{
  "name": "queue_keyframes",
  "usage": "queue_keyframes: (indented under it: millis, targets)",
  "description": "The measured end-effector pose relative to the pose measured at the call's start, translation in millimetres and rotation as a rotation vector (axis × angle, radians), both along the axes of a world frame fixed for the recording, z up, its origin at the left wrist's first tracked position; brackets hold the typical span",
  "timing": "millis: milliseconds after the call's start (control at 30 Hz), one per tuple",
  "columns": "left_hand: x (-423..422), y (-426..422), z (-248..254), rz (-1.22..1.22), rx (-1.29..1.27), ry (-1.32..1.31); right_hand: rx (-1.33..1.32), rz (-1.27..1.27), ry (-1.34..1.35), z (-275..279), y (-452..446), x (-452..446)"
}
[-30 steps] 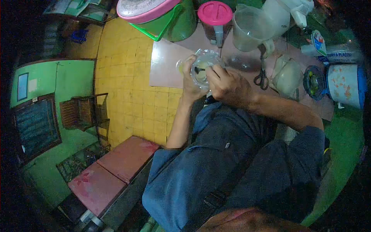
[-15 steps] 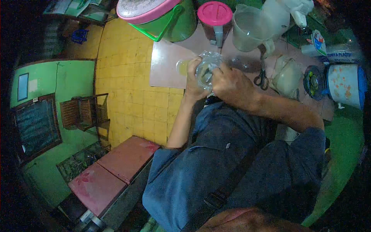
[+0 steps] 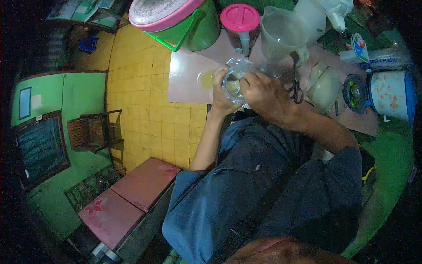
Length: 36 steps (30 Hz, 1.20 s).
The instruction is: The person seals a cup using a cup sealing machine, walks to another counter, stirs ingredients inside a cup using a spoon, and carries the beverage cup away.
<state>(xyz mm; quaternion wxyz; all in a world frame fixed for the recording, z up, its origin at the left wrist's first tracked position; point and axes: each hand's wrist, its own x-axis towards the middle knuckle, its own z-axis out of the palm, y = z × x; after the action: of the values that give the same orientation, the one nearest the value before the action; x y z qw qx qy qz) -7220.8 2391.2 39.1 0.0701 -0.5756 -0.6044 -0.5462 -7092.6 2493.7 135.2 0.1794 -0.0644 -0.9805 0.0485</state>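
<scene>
Over the table's near edge, my left hand (image 3: 222,97) is wrapped around a clear, crinkled plastic bag (image 3: 233,86) whose mouth forms a round opening. The fingers of my right hand (image 3: 261,92) are curled and closed at the bag's right rim; their tips are partly hidden. Something pale shows inside the opening, too unclear to name. Just left of my left hand, a small clear container of yellowish liquid (image 3: 205,80) stands on the pinkish table (image 3: 184,90). Scissors (image 3: 297,90) lie to the right of my right hand.
A green bucket (image 3: 204,33), a pink-lidded pitcher (image 3: 240,24) and a clear measuring jug (image 3: 283,37) line the back. Rightward are a filled, whitish plastic bag (image 3: 323,88), a dark plate with green items (image 3: 355,93) and a white container (image 3: 389,94). A red bench (image 3: 140,185) stands lower left.
My view has shifted slightly, so the table things sit a little farther left. Both hands keep hold of the bag, and its mouth appears rounder and more open.
</scene>
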Motion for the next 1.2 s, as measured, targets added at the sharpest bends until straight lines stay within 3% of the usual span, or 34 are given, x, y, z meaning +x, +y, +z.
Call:
queue_keyframes:
  millis: [167,333,433,533,633,767,833,967,1033,1200]
  targets:
    - [-2.0,1.1,-5.0,0.019,0.003,-0.02,-0.012,0.105,-0.049,-0.7,2.4,1.0]
    - [0.8,0.3,-4.3,-0.069,0.002,-0.053,0.207,0.226,0.167,10.5,12.8,-1.7]
    - [2.0,-2.8,4.1,-0.057,-0.068,-0.088,0.236,0.275,0.119,5.8,14.3,1.5]
    - [0.0,7.7,-10.3,-0.103,0.043,-0.014,0.187,0.227,0.056,-0.9,15.1,1.7]
    - [6.3,5.2,-10.9,-0.064,0.004,-0.015,0.007,0.121,-0.036,-7.3,13.3,4.9]
    - [9.6,5.2,-11.7,-0.037,0.012,-0.013,-0.027,0.123,-0.006,2.2,16.6,4.4]
    - [9.9,6.3,-10.6,-0.027,0.063,-0.004,0.236,0.251,0.111,6.5,17.7,4.4]
    - [7.0,6.3,-8.9,-0.005,0.061,0.019,0.267,0.293,0.041,0.7,14.8,9.5]
    - [8.3,5.7,-5.7,-0.064,0.023,0.004,0.105,0.244,0.026,-9.0,13.3,11.0]
    - [10.8,5.9,-8.6,-0.062,0.022,-0.022,0.181,0.172,0.071,-2.7,14.8,12.8]
